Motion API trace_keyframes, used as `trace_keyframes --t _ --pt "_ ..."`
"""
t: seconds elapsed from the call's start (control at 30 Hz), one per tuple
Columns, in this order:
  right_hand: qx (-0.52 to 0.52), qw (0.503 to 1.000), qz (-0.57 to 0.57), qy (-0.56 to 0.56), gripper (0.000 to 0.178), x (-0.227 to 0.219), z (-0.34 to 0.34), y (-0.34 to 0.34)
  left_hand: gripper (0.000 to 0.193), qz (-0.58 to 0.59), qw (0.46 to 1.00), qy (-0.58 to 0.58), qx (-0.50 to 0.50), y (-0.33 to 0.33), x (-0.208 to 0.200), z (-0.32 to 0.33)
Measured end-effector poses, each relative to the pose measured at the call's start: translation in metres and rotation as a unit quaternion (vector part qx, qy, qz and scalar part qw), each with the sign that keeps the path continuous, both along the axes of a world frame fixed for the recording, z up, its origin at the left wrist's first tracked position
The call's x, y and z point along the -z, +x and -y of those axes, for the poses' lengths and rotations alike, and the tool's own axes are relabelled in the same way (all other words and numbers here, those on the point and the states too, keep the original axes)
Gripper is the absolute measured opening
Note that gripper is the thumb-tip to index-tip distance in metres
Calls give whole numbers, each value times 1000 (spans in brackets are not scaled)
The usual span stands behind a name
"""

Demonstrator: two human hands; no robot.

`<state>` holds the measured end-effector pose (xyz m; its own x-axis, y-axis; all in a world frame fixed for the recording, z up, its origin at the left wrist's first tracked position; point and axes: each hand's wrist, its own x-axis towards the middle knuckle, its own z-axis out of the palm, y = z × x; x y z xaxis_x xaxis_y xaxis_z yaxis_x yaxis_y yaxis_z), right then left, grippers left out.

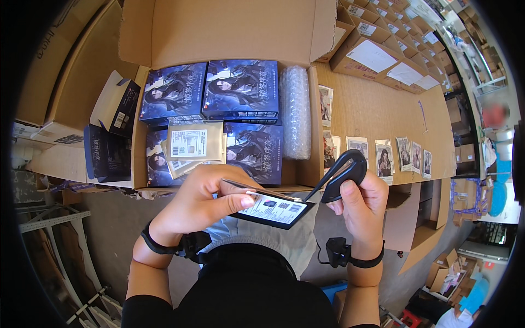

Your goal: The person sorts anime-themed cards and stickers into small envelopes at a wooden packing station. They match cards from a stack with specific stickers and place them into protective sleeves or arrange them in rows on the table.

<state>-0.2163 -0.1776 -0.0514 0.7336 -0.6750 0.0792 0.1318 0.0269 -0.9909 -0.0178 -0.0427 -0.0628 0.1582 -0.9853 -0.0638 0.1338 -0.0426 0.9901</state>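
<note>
Pinched by its near edge in the left hand (pixel 199 199), a slim dark flat box with a white label (pixel 272 209) hovers over the lap; right hand (pixel 361 205) closed round a black handheld scanner (pixel 343 174). The box looks light, stiff, best held edgewise.

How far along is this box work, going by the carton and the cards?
Looks mid-job. Done: the open carton already holds several blue boxes. In hand: the left hand holds a dark box, the right hand a black cutter. Left: cards on the cardboard.
</note>
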Motion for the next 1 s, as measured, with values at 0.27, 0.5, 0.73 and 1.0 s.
trace_keyframes --t 0.27,0.5,0.73,1.0 --pt "24 999 -16 -18 27 1 2 -4 16 -29 999 17 -10 4 3 -2" --pt "7 999 -34 15 19 1 3 -4 19 -62 995 78 -22 3 6 -6" --pt "17 999 -26 39 16 2 -2 0 24 -108 992 42 -48 -2 12 -4" --pt "-21 997 -47 51 15 2 -1 -1 22 -110 991 26 -73 -3 12 -2"
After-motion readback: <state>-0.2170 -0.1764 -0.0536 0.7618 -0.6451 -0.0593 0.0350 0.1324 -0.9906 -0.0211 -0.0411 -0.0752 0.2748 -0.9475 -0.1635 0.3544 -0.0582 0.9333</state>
